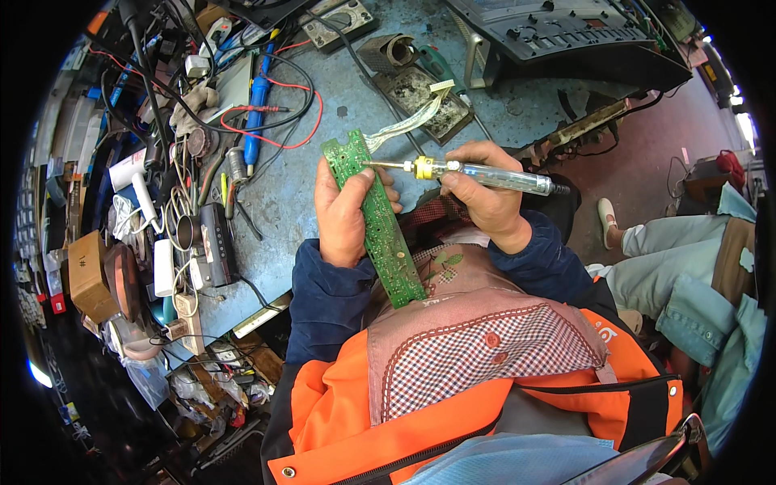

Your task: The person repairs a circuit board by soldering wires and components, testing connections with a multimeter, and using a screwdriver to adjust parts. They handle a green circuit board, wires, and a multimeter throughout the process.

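My left hand (343,206) is closed around a long, narrow green circuit board (386,234), thumb on its face. The board slants from upper left to lower right, its lower end near my apron. White wires (408,123) run from its upper end to a small white connector. In my right hand (489,194) is a soldering iron (501,179) with a clear handle and yellow collar. Its thin metal tip points left and meets or nearly meets the board near my left thumb; contact cannot be made out.
Beyond the board, a dirty metal tray (428,109) bears a coiled metal holder (388,52). A long blue tool (257,113) and red and black leads lie on the blue bench (279,190). Tools and cables crowd the left. A black panel (558,36) stands far right; another person (671,259) sits at right.
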Action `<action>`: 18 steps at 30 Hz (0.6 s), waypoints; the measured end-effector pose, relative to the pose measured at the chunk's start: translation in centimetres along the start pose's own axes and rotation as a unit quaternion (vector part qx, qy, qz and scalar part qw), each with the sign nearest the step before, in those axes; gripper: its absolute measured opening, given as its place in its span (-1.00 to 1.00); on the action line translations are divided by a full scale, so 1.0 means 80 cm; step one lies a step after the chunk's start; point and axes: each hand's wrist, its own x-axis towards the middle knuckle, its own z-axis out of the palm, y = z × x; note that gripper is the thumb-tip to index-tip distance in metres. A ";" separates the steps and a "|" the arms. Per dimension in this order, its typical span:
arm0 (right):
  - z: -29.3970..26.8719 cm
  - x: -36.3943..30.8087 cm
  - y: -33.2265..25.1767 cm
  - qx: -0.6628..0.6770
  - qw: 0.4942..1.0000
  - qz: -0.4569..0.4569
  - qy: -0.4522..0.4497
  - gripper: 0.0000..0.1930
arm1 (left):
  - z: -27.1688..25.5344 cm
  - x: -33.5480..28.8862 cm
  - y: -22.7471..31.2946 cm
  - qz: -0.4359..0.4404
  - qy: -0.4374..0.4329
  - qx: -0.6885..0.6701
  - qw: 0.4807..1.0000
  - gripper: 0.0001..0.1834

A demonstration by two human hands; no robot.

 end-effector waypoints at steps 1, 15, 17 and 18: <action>0.000 0.000 0.000 -0.001 1.000 0.001 -0.001 -0.74 | 0.001 0.000 0.000 0.000 0.000 -0.001 1.000 -0.68; -0.004 0.000 0.007 0.097 0.994 0.035 0.015 -0.74 | -0.004 0.000 -0.002 0.004 -0.007 -0.024 1.000 -0.67; -0.003 0.002 0.005 0.096 0.994 0.049 0.020 -0.74 | -0.003 -0.004 -0.008 0.017 0.001 -0.048 0.999 -0.65; -0.003 0.002 0.004 0.096 0.994 0.056 0.023 -0.74 | -0.001 -0.006 -0.011 0.023 0.004 -0.060 0.998 -0.63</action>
